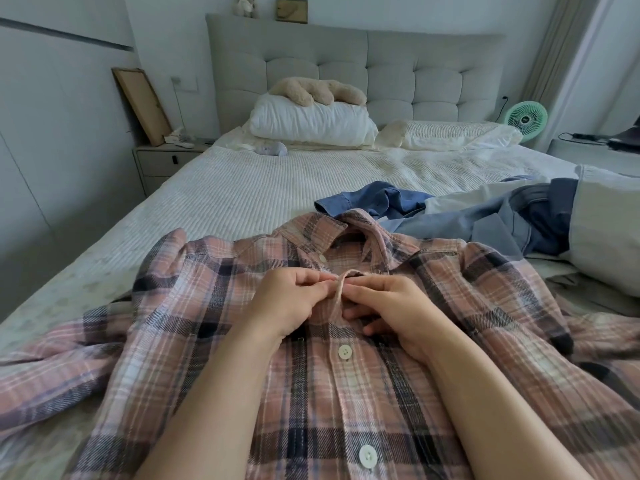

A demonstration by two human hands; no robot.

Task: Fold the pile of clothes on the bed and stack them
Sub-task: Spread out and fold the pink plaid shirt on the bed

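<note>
At the chest of the pink, white and navy plaid flannel shirt, a raised fold of the front placket edge is pinched from both sides. It is gripped between thumb and fingertips of the left hand on one side and met by the thumb and forefinger of the right hand on the other; the lower fingers of the right hand are curled against the cloth beneath. Whether a button is held inside the pinch cannot be told, since the fingers cover that spot.

The placket is seen to run straight from the pinch toward the camera, and two white round buttons are fastened along it, one just below the hands and one nearer the hem. In the other direction, the open collar lies just beyond the fingertips. The shirt's long axis is therefore laid along the line of the forearms, collar away and hem near, with the sleeves spread to either side. Both hands are placed equally close to the work point, which sits on that centre line.

The shirt is spread face up on the cream ribbed bedspread. A heap of blue denim and pale garments is left unfolded to the right, just beyond the shirt's shoulder. It is judged that buttoning is in hand, and folding is not yet begun.
</note>
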